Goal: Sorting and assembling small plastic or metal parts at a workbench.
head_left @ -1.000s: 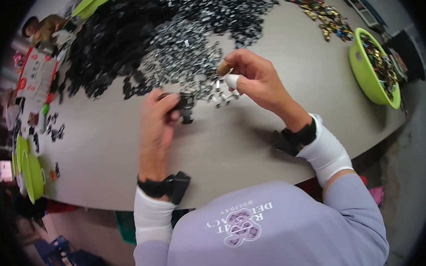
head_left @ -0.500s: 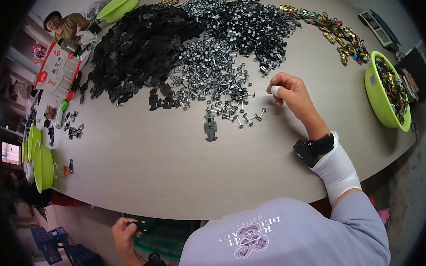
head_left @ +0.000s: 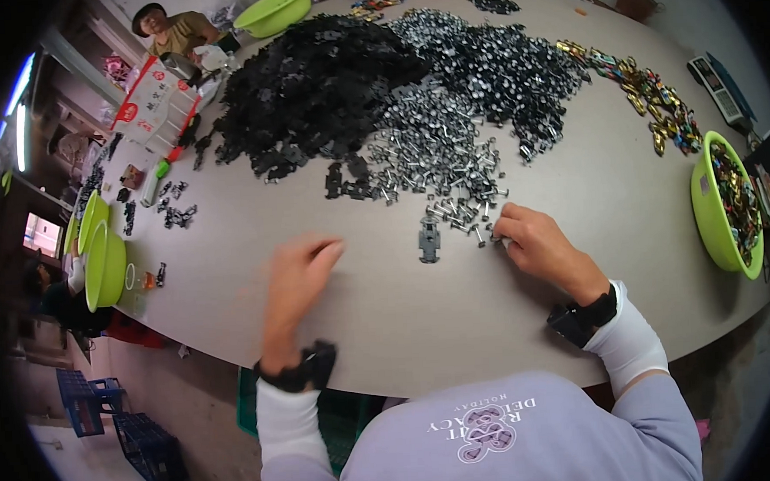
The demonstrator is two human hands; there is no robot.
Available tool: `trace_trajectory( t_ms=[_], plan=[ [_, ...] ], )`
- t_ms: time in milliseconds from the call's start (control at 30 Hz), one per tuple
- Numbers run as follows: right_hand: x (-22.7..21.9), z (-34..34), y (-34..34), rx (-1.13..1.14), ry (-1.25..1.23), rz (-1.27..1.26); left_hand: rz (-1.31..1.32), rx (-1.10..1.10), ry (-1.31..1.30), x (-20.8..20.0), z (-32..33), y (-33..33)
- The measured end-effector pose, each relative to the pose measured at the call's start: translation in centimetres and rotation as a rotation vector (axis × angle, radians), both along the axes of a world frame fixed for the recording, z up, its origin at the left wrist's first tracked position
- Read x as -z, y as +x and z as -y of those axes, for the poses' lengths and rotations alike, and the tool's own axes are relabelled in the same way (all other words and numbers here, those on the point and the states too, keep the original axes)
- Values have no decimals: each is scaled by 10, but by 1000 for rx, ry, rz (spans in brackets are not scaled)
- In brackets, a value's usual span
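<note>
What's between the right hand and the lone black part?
A few loose wheeled axles, at the pile's near edge, lie between the right hand and the lone black part. Head view shows it.

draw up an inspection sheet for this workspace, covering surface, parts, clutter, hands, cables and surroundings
surface: grey table, bare on the near side
job's things: wheel axles in a loose heap; black plates heaped beside them; single black plate lying flat, nearer the person
clutter: red-and-white package at left; green basin of small shiny parts at right
hands: left hand blurred, nothing seen in it; right hand at the axles' near edge, grip unclear
cables: none clearly seen
surroundings: co-worker at upper left; dark blue crate on floor
</note>
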State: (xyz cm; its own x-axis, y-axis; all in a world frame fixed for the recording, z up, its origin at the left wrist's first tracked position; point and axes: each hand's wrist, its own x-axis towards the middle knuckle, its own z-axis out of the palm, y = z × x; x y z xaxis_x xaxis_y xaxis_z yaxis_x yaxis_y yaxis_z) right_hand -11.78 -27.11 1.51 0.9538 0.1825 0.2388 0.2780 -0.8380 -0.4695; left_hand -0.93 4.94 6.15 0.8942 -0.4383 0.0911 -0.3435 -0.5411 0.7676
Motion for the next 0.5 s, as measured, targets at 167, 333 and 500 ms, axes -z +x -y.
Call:
trace_trajectory(
  t_ms=[167,333,500],
  plan=[
    [-3,0,-2,31,118,-69,175,150,307,26,84,7],
    [-14,19,2,272,105,-31,262,75,357,49,105,5],
    [-11,15,-2,228,-18,-131,-380,30,-300,44,102,18]
  ],
)
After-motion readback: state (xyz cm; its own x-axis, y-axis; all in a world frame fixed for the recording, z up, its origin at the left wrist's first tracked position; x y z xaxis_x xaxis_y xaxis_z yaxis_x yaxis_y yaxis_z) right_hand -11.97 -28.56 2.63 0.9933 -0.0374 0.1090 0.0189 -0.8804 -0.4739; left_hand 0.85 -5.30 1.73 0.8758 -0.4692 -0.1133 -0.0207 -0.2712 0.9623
